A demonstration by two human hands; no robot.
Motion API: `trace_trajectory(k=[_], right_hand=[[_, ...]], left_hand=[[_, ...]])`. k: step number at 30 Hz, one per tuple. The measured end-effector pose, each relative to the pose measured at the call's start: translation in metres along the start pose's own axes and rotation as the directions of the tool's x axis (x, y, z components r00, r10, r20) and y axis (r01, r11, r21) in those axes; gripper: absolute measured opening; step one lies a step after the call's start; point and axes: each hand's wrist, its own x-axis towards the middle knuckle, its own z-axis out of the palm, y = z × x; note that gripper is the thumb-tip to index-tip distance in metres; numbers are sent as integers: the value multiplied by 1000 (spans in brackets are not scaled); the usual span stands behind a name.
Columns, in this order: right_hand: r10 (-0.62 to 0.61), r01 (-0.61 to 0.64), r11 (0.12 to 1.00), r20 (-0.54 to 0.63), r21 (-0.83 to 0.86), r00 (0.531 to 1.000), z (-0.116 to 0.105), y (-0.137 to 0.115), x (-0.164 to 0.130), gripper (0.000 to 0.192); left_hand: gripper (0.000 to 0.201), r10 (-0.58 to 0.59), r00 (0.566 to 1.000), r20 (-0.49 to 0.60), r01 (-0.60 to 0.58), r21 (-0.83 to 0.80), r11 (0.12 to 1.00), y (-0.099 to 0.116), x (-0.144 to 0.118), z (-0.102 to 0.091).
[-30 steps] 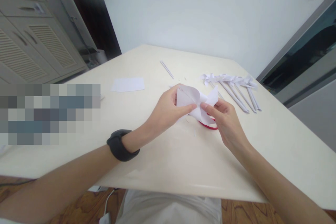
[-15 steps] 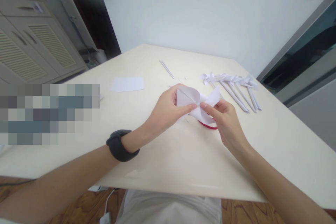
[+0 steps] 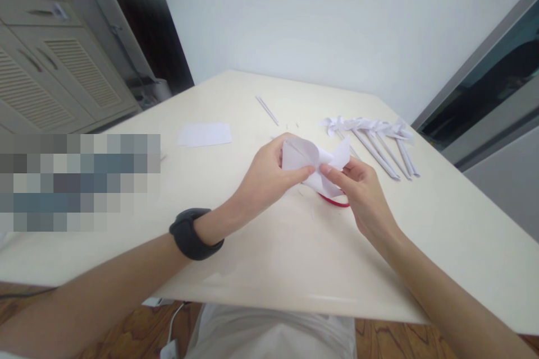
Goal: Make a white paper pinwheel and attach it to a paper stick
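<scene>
The paper (image 3: pixel 314 165) is thin and folded into curled flaps, so I think the main risk is that a flap slips out from the centre where the fingertips pinch it, and then the whole shape opens again; too much pressure could also crease or tear a flap, because such paper does not forgive a hard squeeze. The red thing (image 3: pixel 334 200) lying on the table (image 3: pixel 261 247) under the paper could catch a hanging flap if the hands go down; what it is I cannot tell, since most of it is hidden. The left hand (image 3: pixel 265 179) has its thumb and index finger closed on the centre of the paper, with the other fingers curled behind one flap. The right hand (image 3: pixel 364 196) meets it from the other side, its thumb and index finger also closed on the centre, nearly touching the left fingertips. The paper is held just above the table, between both hands, with flaps standing up above the fingers. Finished pinwheels (image 3: pixel 374 137) lie well apart, further back on the right, and a flat sheet (image 3: pixel 205 134) lies on the left.
</scene>
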Motion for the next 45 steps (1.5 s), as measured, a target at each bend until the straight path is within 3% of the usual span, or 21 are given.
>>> trace_trajectory(k=[29,37,45], right_hand=[[-96,88,983,-43,-159,994,2,4,0,22],[-153,139,968,-49,-210,987,3,4,0,17],[-82,75,990,-56,-118,995,1,2,0,22]], left_hand=[[23,-14,1000,-12,14,45,999,-4,1,-1],[26,-18,1000,24,18,-6,1000,-4,1,-2],[23,-36,998,52,43,-139,989,-3,0,2]])
